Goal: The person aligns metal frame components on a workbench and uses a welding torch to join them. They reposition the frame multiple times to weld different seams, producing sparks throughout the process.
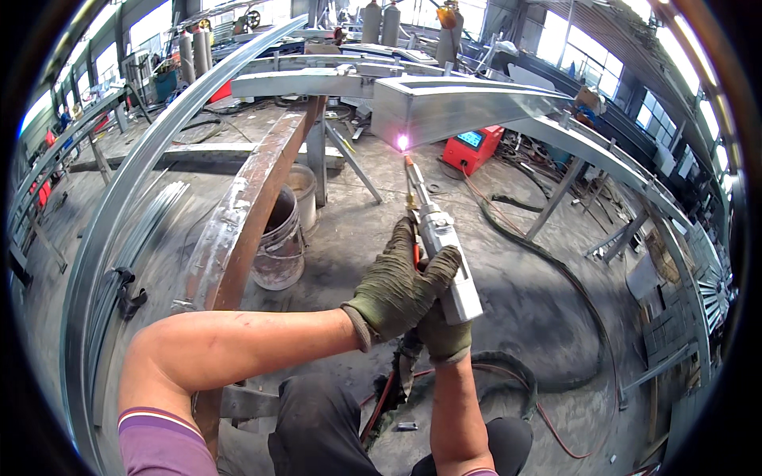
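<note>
A silvery welding gun (452, 274) points away from me, its thin nozzle touching or nearly touching the lower corner of a shiny box-section metal beam (444, 111). A bright pink-white glow (403, 143) burns at that spot. My left hand (393, 285), in a dirty green glove, wraps the gun's body from the left, near its front half. Below it, my right hand (443, 332), gloved alike, is closed round the gun's grip, its fingers mostly hidden. A cable wrapped in dark cloth (405, 365) hangs down from the grip.
A red machine with a lit screen (474, 149) stands on the floor beyond the beam. Hoses (571, 274) curve along the right. Left of me are a rusty steel beam (246, 206), a dirty bucket (279, 254) and long metal profiles (119, 202). Gas cylinders (389, 25) stand behind.
</note>
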A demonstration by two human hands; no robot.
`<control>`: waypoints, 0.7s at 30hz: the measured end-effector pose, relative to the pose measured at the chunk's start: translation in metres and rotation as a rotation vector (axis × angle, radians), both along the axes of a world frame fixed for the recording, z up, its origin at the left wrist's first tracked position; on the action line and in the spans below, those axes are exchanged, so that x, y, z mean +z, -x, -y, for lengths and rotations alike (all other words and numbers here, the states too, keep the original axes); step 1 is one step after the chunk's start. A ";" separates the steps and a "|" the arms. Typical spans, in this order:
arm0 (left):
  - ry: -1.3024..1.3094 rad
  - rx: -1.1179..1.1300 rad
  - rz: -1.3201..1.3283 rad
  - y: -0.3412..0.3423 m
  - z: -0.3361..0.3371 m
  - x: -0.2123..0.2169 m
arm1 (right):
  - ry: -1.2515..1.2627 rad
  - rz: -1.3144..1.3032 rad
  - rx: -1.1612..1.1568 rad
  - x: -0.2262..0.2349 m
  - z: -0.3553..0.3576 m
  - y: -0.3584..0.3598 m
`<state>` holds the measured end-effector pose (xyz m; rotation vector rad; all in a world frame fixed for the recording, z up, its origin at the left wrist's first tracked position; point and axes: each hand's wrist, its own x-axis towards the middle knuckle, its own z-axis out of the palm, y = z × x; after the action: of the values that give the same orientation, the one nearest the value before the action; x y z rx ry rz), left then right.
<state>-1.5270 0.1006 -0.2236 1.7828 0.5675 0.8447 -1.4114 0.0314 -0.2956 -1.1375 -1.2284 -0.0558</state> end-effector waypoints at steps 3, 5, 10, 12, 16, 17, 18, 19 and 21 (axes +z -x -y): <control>0.010 -0.016 0.005 0.001 0.004 0.008 | 0.029 0.031 -0.029 -0.006 0.001 -0.004; -0.005 -0.018 -0.024 0.002 0.005 0.010 | 0.084 -0.019 0.031 -0.009 0.004 -0.006; 0.033 -0.003 -0.041 0.002 0.005 0.011 | 0.191 -0.094 0.133 -0.022 0.009 -0.014; 0.025 0.008 -0.051 0.002 0.005 0.012 | 0.151 -0.037 0.058 -0.019 0.007 -0.012; 0.012 0.002 0.011 0.000 0.004 0.007 | 0.043 -0.025 0.012 -0.007 0.000 -0.004; 0.013 0.008 0.003 0.000 0.003 0.008 | 0.040 -0.023 0.017 -0.006 0.000 -0.004; 0.015 0.014 -0.006 0.000 0.003 0.009 | 0.052 -0.026 0.015 -0.003 0.000 -0.004; 0.018 0.022 -0.011 0.000 0.002 0.009 | 0.064 -0.029 0.012 -0.001 0.000 -0.004; 0.024 0.035 -0.023 -0.001 0.001 0.008 | 0.073 -0.025 0.005 -0.001 0.000 -0.004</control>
<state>-1.5261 0.0993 -0.2158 1.7670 0.6236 0.8390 -1.4073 0.0312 -0.2961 -1.1956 -1.2196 0.0069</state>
